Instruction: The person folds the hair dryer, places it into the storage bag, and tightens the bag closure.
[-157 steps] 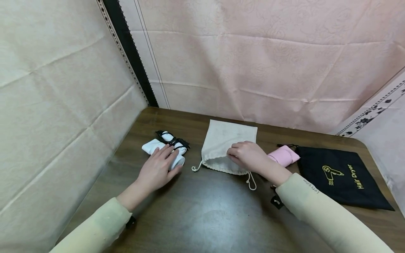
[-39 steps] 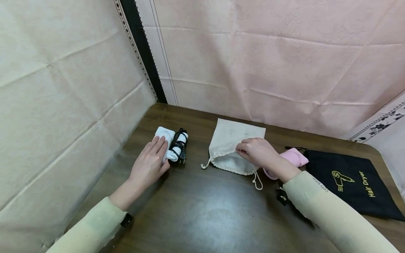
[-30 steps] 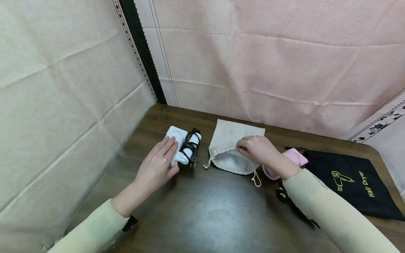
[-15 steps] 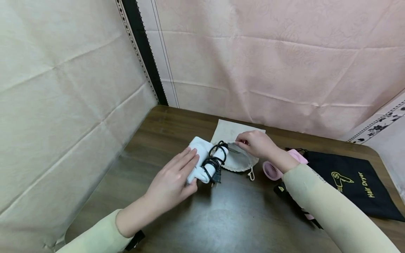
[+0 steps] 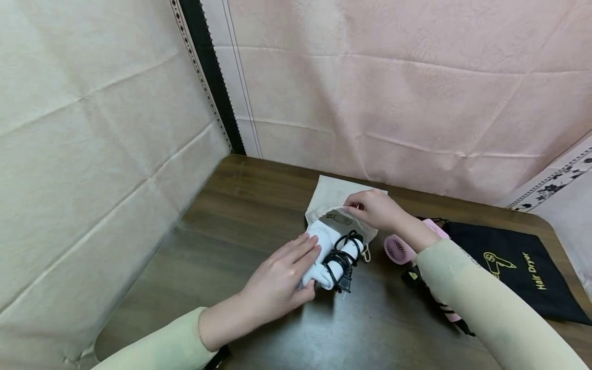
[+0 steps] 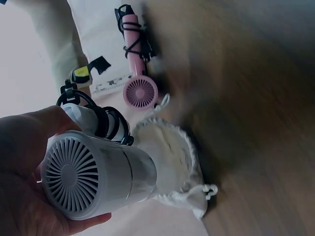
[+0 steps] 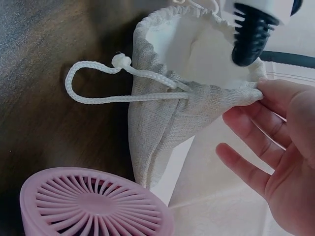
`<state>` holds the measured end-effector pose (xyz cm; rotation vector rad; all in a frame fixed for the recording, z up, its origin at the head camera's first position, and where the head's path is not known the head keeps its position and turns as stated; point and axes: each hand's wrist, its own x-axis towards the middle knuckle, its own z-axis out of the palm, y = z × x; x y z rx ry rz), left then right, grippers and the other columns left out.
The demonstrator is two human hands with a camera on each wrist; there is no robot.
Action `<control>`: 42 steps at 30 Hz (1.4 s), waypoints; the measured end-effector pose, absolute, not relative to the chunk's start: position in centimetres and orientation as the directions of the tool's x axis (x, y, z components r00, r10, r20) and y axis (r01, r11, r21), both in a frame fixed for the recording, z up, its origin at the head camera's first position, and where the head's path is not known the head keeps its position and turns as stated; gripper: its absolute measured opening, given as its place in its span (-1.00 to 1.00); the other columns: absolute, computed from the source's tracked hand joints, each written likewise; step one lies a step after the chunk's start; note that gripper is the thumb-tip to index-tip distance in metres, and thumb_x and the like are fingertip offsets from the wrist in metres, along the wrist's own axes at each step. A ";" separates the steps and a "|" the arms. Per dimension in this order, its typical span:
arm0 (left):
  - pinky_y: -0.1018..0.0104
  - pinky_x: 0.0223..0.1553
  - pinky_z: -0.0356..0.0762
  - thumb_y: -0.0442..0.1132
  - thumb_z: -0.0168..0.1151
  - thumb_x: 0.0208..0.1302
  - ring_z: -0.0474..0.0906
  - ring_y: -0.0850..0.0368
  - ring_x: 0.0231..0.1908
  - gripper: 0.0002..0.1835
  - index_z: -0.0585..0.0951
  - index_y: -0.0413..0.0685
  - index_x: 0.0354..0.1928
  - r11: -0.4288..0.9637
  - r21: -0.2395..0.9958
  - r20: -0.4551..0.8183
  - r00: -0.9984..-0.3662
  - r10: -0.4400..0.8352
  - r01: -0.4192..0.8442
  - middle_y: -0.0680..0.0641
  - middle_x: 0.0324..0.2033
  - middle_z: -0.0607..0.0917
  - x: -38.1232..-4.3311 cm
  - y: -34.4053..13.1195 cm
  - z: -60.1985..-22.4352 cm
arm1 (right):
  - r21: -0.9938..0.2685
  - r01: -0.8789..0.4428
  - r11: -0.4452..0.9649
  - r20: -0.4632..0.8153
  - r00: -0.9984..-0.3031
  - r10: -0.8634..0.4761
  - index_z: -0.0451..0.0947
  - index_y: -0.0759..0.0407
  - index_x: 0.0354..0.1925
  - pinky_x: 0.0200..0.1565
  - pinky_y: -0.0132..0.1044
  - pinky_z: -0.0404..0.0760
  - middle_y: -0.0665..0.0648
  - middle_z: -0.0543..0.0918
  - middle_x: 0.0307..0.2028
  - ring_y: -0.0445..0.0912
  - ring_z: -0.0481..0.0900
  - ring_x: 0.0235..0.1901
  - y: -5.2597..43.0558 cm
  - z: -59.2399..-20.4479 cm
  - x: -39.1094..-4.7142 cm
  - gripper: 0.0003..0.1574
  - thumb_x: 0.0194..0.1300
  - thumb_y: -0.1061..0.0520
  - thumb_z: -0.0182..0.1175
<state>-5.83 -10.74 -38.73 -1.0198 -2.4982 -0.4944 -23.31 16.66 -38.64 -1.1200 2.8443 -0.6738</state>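
My left hand (image 5: 277,275) grips a white hair dryer (image 5: 325,237) by its round body, its handle wrapped in black cord. In the left wrist view the dryer's slotted end (image 6: 71,177) faces the camera. The far end of the body points into the mouth of a cream drawstring bag (image 5: 333,190), which lies on the table. With thumb and fingertips my right hand (image 5: 376,208) pinches the bag's upper rim (image 7: 216,96) and holds it raised. The mouth gapes, and the right wrist view shows its pale lining. A drawstring loop (image 7: 98,98) hangs from the side.
A pink hair dryer (image 5: 396,250) lies to the right, partly under my right forearm. Beyond it is a black bag (image 5: 499,267) printed "Hair Dryer". Cloth covers the walls (image 5: 416,103) behind and beside the brown wooden table (image 5: 194,262).
The white hair dryer was turned on the table, then picked up and carried right to the bag's mouth by my left hand. My right hand has lifted the rim slightly.
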 end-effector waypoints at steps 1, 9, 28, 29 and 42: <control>0.04 0.39 0.52 -0.21 0.50 0.13 0.55 -0.14 0.40 -0.36 0.66 -0.32 0.27 0.668 0.169 0.483 -0.652 0.585 0.725 -0.25 0.33 0.65 -5.8 -10.6 -38.8 | -0.396 -0.650 0.648 0.145 -0.741 -0.655 0.80 0.11 -0.19 -0.24 -0.16 0.65 -0.08 0.74 -0.39 -0.19 0.62 -0.36 16.6 -38.6 -23.3 -0.83 0.53 0.15 0.30; 0.05 0.39 0.52 -0.19 0.51 0.12 0.57 -0.15 0.38 -0.37 0.68 -0.32 0.26 0.652 0.163 0.493 -0.634 0.596 0.740 -0.25 0.31 0.67 -6.3 -9.5 -39.7 | -0.398 -0.649 0.648 0.148 -0.743 -0.653 0.82 0.10 -0.19 -0.25 -0.17 0.66 -0.09 0.74 -0.39 -0.21 0.62 -0.36 16.6 -38.4 -23.1 -0.84 0.53 0.13 0.31; -0.11 0.38 0.52 -0.27 0.46 0.17 0.53 -0.29 0.39 -0.41 0.66 -0.40 0.25 0.694 0.221 0.503 -0.690 0.521 0.685 -0.33 0.28 0.67 -9.8 -9.3 -41.4 | -0.314 -0.742 0.592 0.193 -0.661 -0.725 0.79 0.15 -0.20 -0.12 -0.03 0.71 0.00 0.81 -0.26 -0.10 0.73 -0.26 16.6 -37.8 -22.3 -0.88 0.49 0.19 0.33; -0.12 0.38 0.52 -0.27 0.46 0.18 0.52 -0.29 0.39 -0.41 0.65 -0.40 0.25 0.697 0.217 0.501 -0.691 0.522 0.684 -0.34 0.29 0.66 -10.0 -9.2 -41.4 | -0.316 -0.742 0.592 0.194 -0.661 -0.725 0.79 0.15 -0.20 -0.11 -0.02 0.71 0.01 0.81 -0.25 -0.10 0.73 -0.25 16.6 -37.7 -22.3 -0.88 0.49 0.19 0.33; -0.16 0.35 0.54 -0.24 0.43 0.23 0.49 -0.27 0.42 -0.37 0.61 -0.38 0.32 0.723 0.078 0.481 -0.661 0.576 0.687 -0.35 0.35 0.61 -11.3 -8.2 -42.4 | -0.284 -0.789 0.545 0.257 -0.610 -0.749 0.77 0.15 -0.23 -0.13 -0.06 0.69 0.03 0.78 -0.28 -0.11 0.71 -0.29 16.0 -37.3 -21.6 -0.92 0.47 0.20 0.35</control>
